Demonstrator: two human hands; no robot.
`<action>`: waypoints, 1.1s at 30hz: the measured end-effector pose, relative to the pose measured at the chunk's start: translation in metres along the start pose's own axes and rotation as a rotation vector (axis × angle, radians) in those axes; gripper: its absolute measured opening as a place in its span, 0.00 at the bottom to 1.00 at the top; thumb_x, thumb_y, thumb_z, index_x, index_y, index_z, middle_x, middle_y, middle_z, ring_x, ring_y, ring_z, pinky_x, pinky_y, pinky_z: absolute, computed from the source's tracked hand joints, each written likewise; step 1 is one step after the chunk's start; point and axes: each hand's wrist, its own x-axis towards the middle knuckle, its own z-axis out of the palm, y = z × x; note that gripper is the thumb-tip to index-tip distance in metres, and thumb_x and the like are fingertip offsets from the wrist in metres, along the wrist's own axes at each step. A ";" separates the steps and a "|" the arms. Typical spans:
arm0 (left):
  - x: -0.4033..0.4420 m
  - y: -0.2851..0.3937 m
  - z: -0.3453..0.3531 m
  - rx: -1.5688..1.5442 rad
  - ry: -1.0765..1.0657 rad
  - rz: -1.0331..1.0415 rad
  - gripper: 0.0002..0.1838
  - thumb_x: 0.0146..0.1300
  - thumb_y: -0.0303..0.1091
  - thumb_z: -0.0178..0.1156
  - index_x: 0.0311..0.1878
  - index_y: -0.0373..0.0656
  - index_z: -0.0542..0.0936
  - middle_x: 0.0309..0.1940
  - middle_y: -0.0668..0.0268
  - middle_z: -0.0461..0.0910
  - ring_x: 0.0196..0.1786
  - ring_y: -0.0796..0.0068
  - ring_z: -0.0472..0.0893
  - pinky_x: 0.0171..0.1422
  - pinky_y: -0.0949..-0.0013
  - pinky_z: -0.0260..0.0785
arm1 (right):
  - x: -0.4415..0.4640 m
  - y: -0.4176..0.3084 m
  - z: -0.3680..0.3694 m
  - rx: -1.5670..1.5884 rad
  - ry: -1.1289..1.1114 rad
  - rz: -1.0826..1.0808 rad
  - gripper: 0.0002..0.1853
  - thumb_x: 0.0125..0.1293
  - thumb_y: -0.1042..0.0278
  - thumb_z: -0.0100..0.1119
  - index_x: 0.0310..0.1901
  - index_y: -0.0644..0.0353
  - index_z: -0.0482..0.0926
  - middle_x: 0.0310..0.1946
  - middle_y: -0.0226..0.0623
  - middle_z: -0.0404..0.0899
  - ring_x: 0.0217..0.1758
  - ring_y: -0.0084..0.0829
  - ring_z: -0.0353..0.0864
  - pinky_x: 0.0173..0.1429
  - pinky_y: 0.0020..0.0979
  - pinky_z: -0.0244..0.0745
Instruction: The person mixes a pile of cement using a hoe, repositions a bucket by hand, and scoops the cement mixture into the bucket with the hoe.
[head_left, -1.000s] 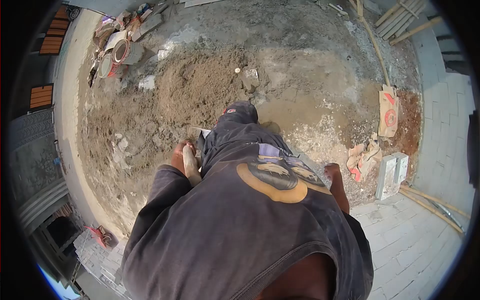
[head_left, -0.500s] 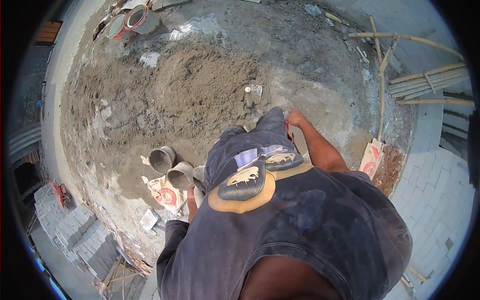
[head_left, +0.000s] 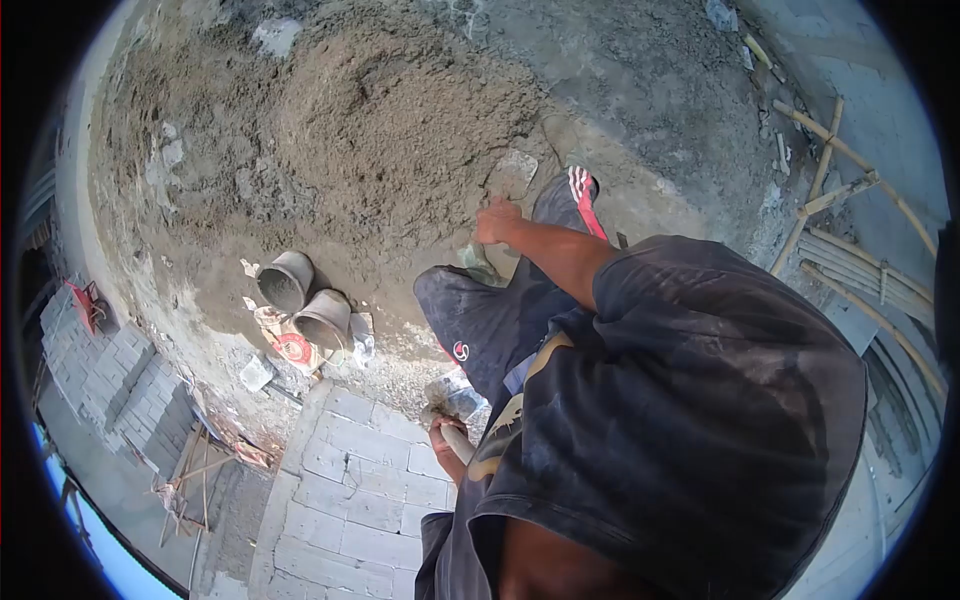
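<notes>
Right hand (head_left: 496, 220) shifted inward, beside sandy mound (head_left: 390, 120) (grip unclear); left hand (head_left: 446, 454), curled around pale handle (head_left: 459, 441)

We've got two buckets (head_left: 286, 283), two! One mound (head_left: 400, 110), just the one, and we spot one red-printed sack (head_left: 291, 347). Hands, we make it two: one left hand (head_left: 446, 441), one right hand (head_left: 496, 221). One pale shaft (head_left: 459, 443)! Poles (head_left: 842, 194)? Several, overlapping too much for us to total. Blocks (head_left: 370, 540), many!
</notes>
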 end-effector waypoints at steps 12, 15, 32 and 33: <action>-0.035 -0.146 0.111 -0.117 -0.049 0.138 0.08 0.59 0.34 0.53 0.27 0.43 0.76 0.18 0.71 0.74 0.20 0.78 0.72 0.33 0.69 0.74 | 0.081 0.167 -0.074 0.013 0.064 -0.099 0.15 0.56 0.65 0.56 0.41 0.62 0.85 0.37 0.48 0.85 0.42 0.42 0.86 0.44 0.42 0.78; -0.027 -0.155 0.166 -0.080 -0.103 0.153 0.10 0.61 0.35 0.52 0.28 0.42 0.75 0.18 0.70 0.75 0.22 0.77 0.76 0.33 0.68 0.75 | 0.074 0.256 -0.172 0.110 -0.076 -0.142 0.19 0.54 0.61 0.61 0.44 0.63 0.84 0.38 0.50 0.85 0.41 0.42 0.85 0.45 0.41 0.78; 0.071 -0.129 0.355 0.322 -0.189 0.164 0.15 0.68 0.40 0.55 0.46 0.36 0.77 0.20 0.72 0.75 0.23 0.77 0.75 0.30 0.63 0.74 | 0.074 0.473 -0.371 0.575 0.411 0.602 0.20 0.60 0.61 0.63 0.53 0.59 0.80 0.46 0.49 0.81 0.52 0.39 0.81 0.55 0.44 0.73; 0.081 -0.122 0.356 0.354 -0.204 0.224 0.14 0.68 0.40 0.55 0.45 0.37 0.77 0.20 0.72 0.75 0.22 0.77 0.76 0.28 0.63 0.74 | 0.062 0.459 -0.374 0.102 0.560 0.639 0.21 0.62 0.59 0.62 0.54 0.60 0.79 0.49 0.49 0.80 0.54 0.40 0.79 0.56 0.46 0.72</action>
